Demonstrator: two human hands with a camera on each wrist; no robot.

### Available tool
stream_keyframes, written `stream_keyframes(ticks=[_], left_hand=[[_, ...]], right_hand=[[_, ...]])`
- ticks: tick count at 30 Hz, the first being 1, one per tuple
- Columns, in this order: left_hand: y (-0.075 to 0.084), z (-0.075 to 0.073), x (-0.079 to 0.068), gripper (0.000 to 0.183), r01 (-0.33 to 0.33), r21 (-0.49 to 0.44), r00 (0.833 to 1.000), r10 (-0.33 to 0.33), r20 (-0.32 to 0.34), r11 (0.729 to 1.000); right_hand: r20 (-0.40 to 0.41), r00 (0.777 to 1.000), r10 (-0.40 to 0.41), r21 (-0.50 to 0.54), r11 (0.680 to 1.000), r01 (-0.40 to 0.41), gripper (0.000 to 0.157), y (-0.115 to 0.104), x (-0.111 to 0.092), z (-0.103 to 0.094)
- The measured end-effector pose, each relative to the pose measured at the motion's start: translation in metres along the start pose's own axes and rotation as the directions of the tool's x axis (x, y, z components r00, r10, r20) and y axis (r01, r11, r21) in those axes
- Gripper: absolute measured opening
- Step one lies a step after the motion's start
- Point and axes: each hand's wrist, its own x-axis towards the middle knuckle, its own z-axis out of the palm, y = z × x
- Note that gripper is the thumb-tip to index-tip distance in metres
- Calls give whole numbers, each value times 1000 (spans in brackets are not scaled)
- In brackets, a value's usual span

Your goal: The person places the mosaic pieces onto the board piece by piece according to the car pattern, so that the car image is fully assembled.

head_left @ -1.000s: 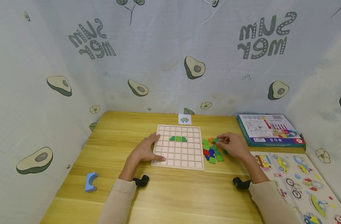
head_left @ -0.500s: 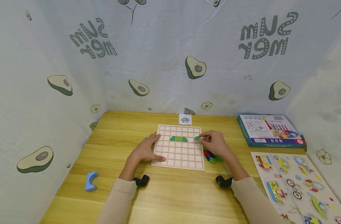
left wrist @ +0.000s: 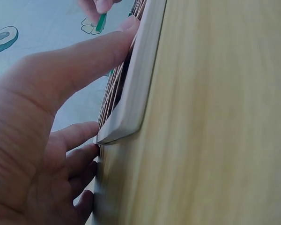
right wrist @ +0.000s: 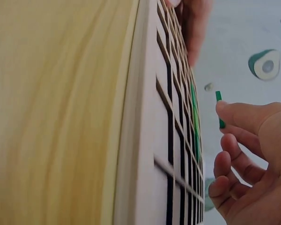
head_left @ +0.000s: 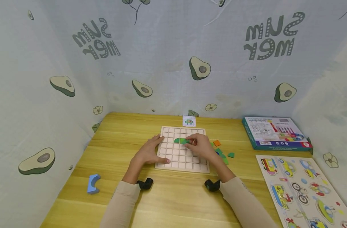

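The wooden grid board (head_left: pixel 176 160) lies flat on the table. My left hand (head_left: pixel 148 153) rests at its left edge, thumb and fingers spread apart, the thumb on the frame near the front corner. Between thumb and finger, my right hand (head_left: pixel 201 146) pinches a dark green quarter-round tile (right wrist: pixel 222 123); the right wrist view shows it edge-on, raised off the grid. In the board's upper rows sit a dark green rounded tile (head_left: pixel 176 140) and a light green square tile (head_left: pixel 182 140). The right fingers overlap the right end of this row in the head view.
Right of the board lie loose coloured tiles, among them an orange one (head_left: pixel 217 143) and a green one (head_left: pixel 231 155). A small pattern card (head_left: pixel 189 121) is behind the board. A boxed set (head_left: pixel 276 133), a picture puzzle (head_left: pixel 307 186) and a blue arch block (head_left: pixel 93 183) lie farther out.
My right hand has picked the green quarter-round tile from the loose pile and carried it left over the board to the row of green tiles. The left hand stays at the board's edge.
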Motion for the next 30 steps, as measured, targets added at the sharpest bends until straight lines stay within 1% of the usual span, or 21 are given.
stream_keyframes(ticks=[2,9,14,19,30], left_hand=[[1,0,0,115,5,5,1000,-5,-4,1000],[-1,1,1,114,1,9,1000,-1,-11,1000],[-2,2,1,115,-2,-2,1000,2,-12,1000],[-2,2,2,116,0,-9,1000,0,-8,1000],[0,1,0,115,4,-7,1000,-4,-3,1000]], right_hand=[[10,1000,-5,10,1000,4,25,-6,4,8],[29,999,28,9,1000,-29,24,-25,13,30],[43,999,33,-4,999,-33,24,-29,17,40],[53,998,47,-30,999,-45,24,-31,20,46],[66,995,75,-76,995,-70,25,-33,22,48]])
